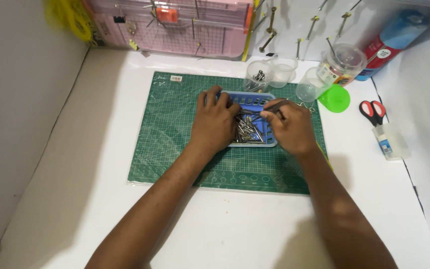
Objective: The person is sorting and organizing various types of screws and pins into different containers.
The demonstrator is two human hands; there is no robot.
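A small blue plastic basket (253, 99) sits on a green cutting mat (175, 129) and holds several metal screws or bolts (247, 130). My left hand (215, 122) rests over the basket's left side, fingers curled on its rim. My right hand (290, 127) is at the basket's right side and pinches a thin dark metal piece (276, 105) between thumb and fingers. Part of the basket is hidden under both hands.
Clear plastic cups (259, 75) stand behind the mat, one with metal pieces inside. A lidded jar (342, 62), a green lid (334, 98), red-handled scissors (372, 110) and a small clear box (389, 142) lie at the right. A pink board (185, 27) leans on the back wall.
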